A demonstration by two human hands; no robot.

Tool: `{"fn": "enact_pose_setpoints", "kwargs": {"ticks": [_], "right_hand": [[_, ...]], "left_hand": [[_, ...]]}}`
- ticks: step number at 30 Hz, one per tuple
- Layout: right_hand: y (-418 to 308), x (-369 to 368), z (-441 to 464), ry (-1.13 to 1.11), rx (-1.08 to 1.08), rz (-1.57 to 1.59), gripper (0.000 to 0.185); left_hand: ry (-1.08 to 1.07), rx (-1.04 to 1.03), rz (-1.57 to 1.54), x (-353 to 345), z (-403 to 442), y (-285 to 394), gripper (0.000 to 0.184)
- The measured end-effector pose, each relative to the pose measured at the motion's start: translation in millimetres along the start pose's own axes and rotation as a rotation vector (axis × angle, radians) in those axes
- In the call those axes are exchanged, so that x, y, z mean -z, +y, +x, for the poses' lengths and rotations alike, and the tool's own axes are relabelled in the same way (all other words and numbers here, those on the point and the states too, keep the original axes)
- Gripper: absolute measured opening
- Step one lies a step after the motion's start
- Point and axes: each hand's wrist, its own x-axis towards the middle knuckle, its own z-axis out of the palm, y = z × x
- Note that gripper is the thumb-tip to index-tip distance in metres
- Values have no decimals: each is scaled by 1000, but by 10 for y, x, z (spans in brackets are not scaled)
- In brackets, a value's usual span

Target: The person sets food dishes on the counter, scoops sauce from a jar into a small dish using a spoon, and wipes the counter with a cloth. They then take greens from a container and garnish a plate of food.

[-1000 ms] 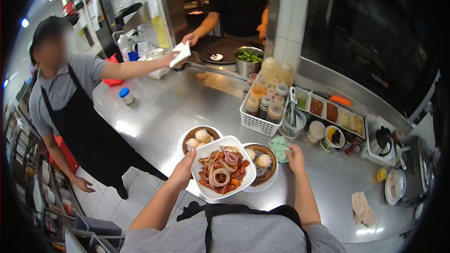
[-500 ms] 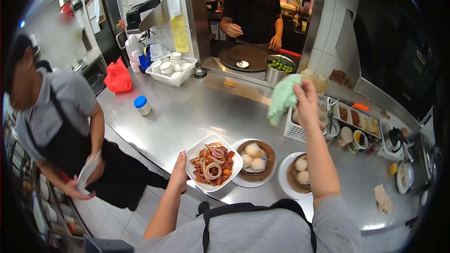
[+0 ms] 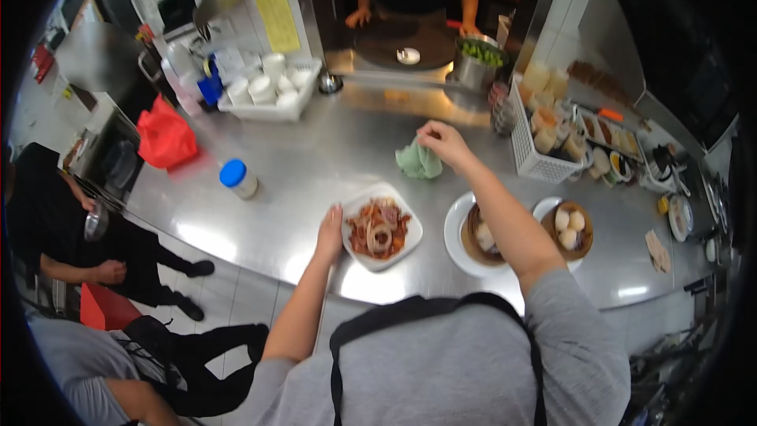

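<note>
My left hand (image 3: 331,235) grips the left edge of a white square bowl (image 3: 414,235) at the front of the steel counter. Glazed meat with onion rings (image 3: 378,229) fills the bowl. Over the counter, beyond the bowl and to its right, my right hand (image 3: 443,144) pinches a green cloth (image 3: 419,161) that hangs down in folds. My right forearm passes over one white plate (image 3: 453,230) with a steamer of dumplings (image 3: 482,234) and partly hides it. Farther right, another steamer (image 3: 583,241) holds round white dumplings on a plate.
A blue-lidded jar (image 3: 238,179), a red bag (image 3: 167,136) and a basket of white cups (image 3: 272,107) stand left. Sauce bottles fill a white basket (image 3: 540,164) at right. One person stands behind the pass window; two people are at the left, one holding a metal bowl (image 3: 96,221).
The green cloth in my right hand has moved left and lower over the counter. The view has shifted, the person with the white item has moved toward the bottom left, and another person has appeared.
</note>
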Motion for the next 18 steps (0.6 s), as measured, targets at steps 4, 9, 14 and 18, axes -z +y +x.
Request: {"fn": "enact_pose_setpoints", "kwargs": {"ticks": [4,9,14,18], "right_hand": [[283,-318,-51,-200,-60,-168,14],[288,-556,-91,-447,146,-337,11],[285,-723,-24,-545,363,-607,11],[188,-614,-71,-595,405,-842,8]], "left_hand": [[59,13,20,-31,202,63,55],[-15,-55,260,101,545,-59,54],[-84,-16,339,132,549,29,53],[-103,-64,393,134,523,71,48]]}}
